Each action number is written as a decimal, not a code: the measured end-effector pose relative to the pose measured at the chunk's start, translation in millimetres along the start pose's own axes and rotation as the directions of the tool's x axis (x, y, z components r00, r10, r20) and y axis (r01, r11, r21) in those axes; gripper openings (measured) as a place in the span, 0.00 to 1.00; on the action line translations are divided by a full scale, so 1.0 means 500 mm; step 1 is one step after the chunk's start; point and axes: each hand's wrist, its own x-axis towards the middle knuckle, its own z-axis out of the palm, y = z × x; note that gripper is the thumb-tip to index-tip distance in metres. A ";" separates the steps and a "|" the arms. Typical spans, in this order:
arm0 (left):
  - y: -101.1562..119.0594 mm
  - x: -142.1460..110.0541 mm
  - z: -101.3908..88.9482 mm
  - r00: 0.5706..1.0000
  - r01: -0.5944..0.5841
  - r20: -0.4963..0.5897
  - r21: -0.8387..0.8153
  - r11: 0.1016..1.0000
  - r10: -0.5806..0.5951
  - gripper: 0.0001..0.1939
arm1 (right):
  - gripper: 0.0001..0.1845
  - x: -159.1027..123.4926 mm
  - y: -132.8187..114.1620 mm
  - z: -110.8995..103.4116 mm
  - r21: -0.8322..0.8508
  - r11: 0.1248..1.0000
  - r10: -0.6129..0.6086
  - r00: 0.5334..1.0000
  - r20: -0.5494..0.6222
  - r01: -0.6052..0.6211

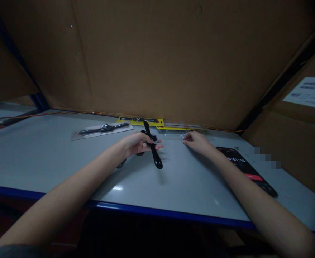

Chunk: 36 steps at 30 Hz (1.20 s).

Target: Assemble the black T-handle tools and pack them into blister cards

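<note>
My left hand (138, 144) is closed around the middle of a black two-handled tool (153, 150), held just above the grey table (39, 157); one handle points toward me, the other toward the back. My right hand (196, 140) rests on the table to the right, its fingertips pinched on a piece of clear plastic packaging (176, 135) that is hard to make out in the dim light.
A grey card with another black tool (102, 129) lies at the back left. A yellow card with a similar tool (141, 121) lies by the cardboard wall. A phone with a lit timer (246, 169) sits right of my right forearm. The table has a blue front edge.
</note>
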 end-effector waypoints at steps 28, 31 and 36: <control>-0.045 0.000 0.008 0.980 0.049 0.175 0.261 0.964 -0.097 0.13 | 0.12 -0.088 -0.229 -0.072 0.523 0.711 -0.467 0.871 -0.149 0.471; -0.045 0.000 0.010 0.982 0.059 0.157 0.265 0.962 -0.104 0.14 | 0.12 -0.088 -0.228 -0.073 0.410 0.720 -0.551 0.820 -0.153 0.560; -0.045 -0.006 0.017 0.992 0.057 0.092 0.279 0.959 -0.086 0.13 | 0.14 -0.091 -0.230 -0.075 0.190 0.728 -0.653 0.751 -0.102 0.658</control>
